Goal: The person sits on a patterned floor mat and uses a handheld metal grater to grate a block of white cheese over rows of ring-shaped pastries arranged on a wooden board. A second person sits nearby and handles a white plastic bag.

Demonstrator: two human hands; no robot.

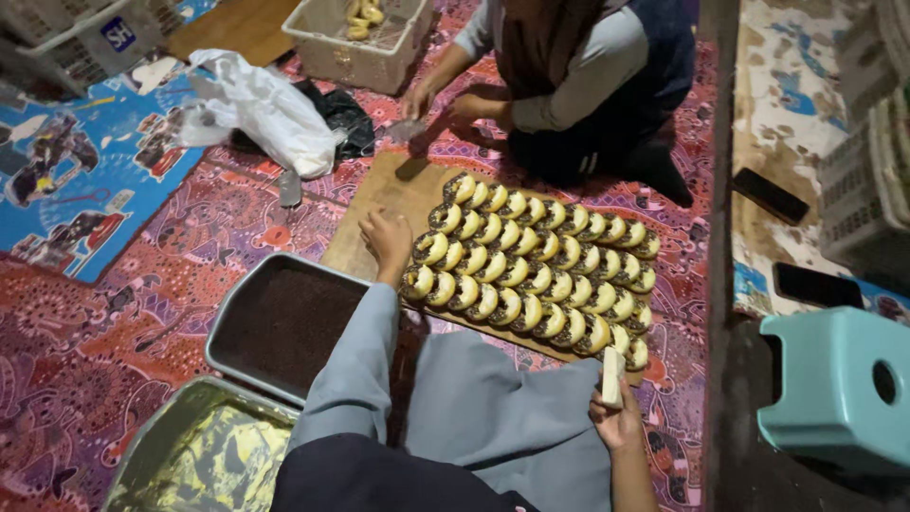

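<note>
Wooden board (379,204) bears ringed pastries (536,265); left hand (387,242) touches them loosely curled, right hand (614,417) grips a pale block (613,376).

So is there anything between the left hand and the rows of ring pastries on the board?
Nothing visible: the left hand rests at the near-left end of the pastry rows, right against them on the wooden board.

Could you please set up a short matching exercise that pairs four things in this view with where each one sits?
Things:
1. person's left hand
2. person's right hand
3. grey rectangular tray of dark brown sprinkles
4. pale green plastic stool

Places:
A. far right of the view
B. at the left end of the rows of ring-shaped pastries
C. near end of the wooden board, gripping a pale rectangular block
D. left of the wearer's grey sleeve

Pairs: 1-B, 2-C, 3-D, 4-A
</note>
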